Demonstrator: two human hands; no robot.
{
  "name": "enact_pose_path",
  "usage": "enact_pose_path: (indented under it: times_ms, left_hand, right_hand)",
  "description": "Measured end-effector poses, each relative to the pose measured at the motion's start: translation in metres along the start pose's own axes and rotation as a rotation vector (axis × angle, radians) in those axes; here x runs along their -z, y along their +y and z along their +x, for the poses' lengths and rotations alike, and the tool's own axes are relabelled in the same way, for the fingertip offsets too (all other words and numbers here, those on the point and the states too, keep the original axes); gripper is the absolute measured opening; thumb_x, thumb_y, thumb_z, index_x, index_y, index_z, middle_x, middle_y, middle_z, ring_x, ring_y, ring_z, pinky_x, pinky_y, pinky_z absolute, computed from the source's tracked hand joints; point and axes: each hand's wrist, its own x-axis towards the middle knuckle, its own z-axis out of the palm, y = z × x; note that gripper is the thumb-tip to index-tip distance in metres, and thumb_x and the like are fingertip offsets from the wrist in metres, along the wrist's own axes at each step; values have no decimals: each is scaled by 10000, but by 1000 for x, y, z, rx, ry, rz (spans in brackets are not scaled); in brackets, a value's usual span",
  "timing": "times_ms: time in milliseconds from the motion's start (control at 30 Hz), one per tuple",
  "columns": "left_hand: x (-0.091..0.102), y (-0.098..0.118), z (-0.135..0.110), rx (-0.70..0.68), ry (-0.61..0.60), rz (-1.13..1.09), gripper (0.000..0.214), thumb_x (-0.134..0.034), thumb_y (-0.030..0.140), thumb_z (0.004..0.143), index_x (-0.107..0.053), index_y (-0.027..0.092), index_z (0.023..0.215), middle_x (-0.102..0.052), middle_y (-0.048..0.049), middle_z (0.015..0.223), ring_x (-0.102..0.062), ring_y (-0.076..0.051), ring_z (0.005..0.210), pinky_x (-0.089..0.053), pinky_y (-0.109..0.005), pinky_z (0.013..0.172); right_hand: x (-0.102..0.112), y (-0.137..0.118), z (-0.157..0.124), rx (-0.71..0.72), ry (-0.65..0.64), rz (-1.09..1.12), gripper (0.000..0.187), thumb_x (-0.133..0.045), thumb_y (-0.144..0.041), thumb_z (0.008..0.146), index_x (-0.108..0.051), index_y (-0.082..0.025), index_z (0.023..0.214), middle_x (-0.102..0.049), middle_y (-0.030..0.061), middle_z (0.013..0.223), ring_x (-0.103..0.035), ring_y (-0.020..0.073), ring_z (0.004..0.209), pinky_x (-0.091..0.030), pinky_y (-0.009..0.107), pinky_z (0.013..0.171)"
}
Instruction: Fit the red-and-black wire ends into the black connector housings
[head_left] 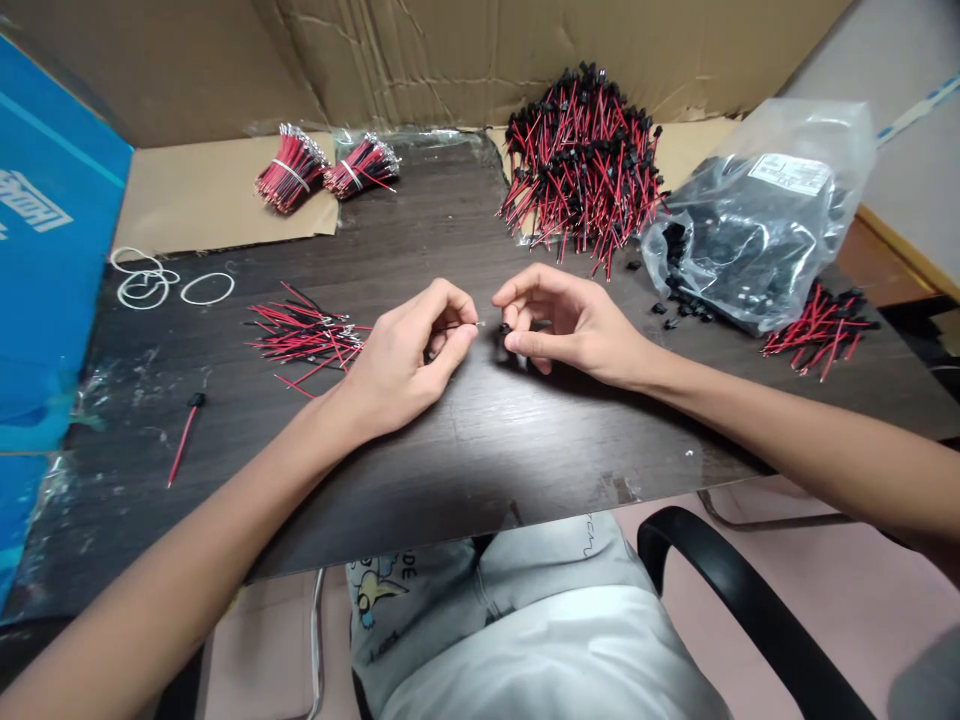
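Note:
Over the middle of the dark table, my left hand (420, 350) pinches a thin wire with a small metal terminal (481, 323) poking out past the fingertips. Most of that wire is hidden in the hand. Facing it a short gap away, my right hand (570, 325) holds a small black connector housing (505, 329) between thumb and fingers. The terminal and the housing are apart. Beside my left wrist lies a loose heap of red and black wires (300, 335) with metal ends.
Two banded wire bundles (292, 175) lie at the back left. A large pile of wires with black connectors (585, 160) sits at the back. On the right, a clear plastic bag (757, 220) spills black housings near more wires (821, 325). Rubber bands (208, 289) and one connectorized wire (182, 440) lie left.

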Motion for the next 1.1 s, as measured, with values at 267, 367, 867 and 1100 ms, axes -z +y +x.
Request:
enact_pose_path:
  times_ms: [267,367,867,1100]
  left_hand:
    - [-5,3,-1,-39,-55,28,51,-543,258,986,-565,218,964,-634,8,841,-557,-118,685,-468,-263,670]
    - [-5,3,-1,-70,-41,30,49,-540,232,992,-574,213,963,-632,1,866,-554,-117,697,-463,-262,670]
    - [-2,5,-1,-166,-6,99,98,-538,170,1002,-614,198,946,-614,-32,906,-582,-139,780,-492,-285,711]
    - [-4,1,-1,-283,79,93,79,-585,101,977,-630,160,949,-604,-16,891,-563,-105,749,-478,-233,669]
  right_hand:
    - [0,0,-1,-23,-24,-27,438,-897,-353,825,-610,-213,1124,-611,-19,896,-565,84,663,-460,184,474]
    - [0,-1,-2,-36,-37,-43,411,-882,-375,843,-615,-210,1108,-622,-22,868,-550,82,633,-456,197,481]
    - [-4,-7,-3,38,-9,-215,291,-874,-329,844,-658,-164,950,-659,-28,752,-562,76,599,-441,215,547]
    - [-5,-7,-4,74,21,-266,316,-875,-348,841,-665,-140,953,-671,-20,770,-575,68,593,-462,209,568]
